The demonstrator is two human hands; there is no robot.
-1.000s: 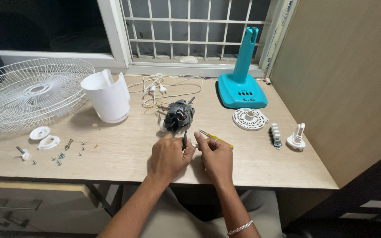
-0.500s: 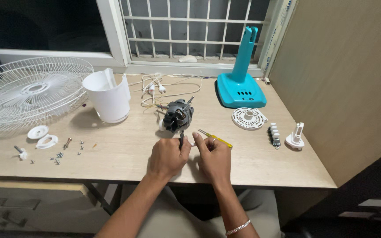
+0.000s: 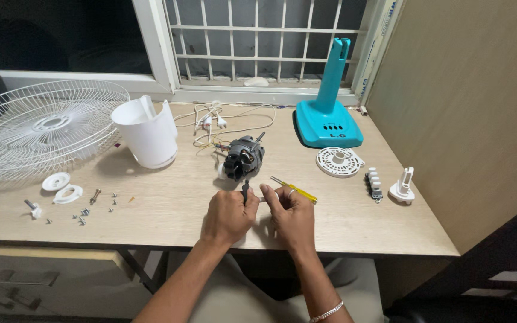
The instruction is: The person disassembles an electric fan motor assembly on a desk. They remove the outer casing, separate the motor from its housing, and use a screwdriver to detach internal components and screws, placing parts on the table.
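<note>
A pale wood-grain desk (image 3: 169,209) sits under a barred window, with a plain tan panel closing its right side.

Nearest the viewer, the left hand (image 3: 228,215) is curled at the desk's middle, its grip pinching a small dark, slim part (image 3: 245,192) that stands upright between thumb and fingers. Just beside it, the right hand (image 3: 293,216) bends its fingers toward the same spot; its fingertips pinch a small pale piece right beside the dark part, though what that piece is cannot be told. A thin metal bracelet circles the right wrist. A yellow-handled screwdriver (image 3: 294,190) lies slantwise on the desk, touching or just behind the right hand's knuckles.

Just beyond the hands rests the fan motor (image 3: 243,159), a dark metal lump with coppery windings and a short shaft. To the left, small screws (image 3: 85,210) lie scattered near two white plastic rings (image 3: 62,186). To the right lie a round, slotted white cover (image 3: 337,161), a row of white switch keys (image 3: 374,182) and a small white knob piece (image 3: 402,186).

Farther back stand a smooth white plastic housing (image 3: 148,134), a tangle of pale wires (image 3: 216,119), and a glossy teal fan base (image 3: 329,113) with an upright neck. A white wire fan guard (image 3: 37,128) lies at the far left.
</note>
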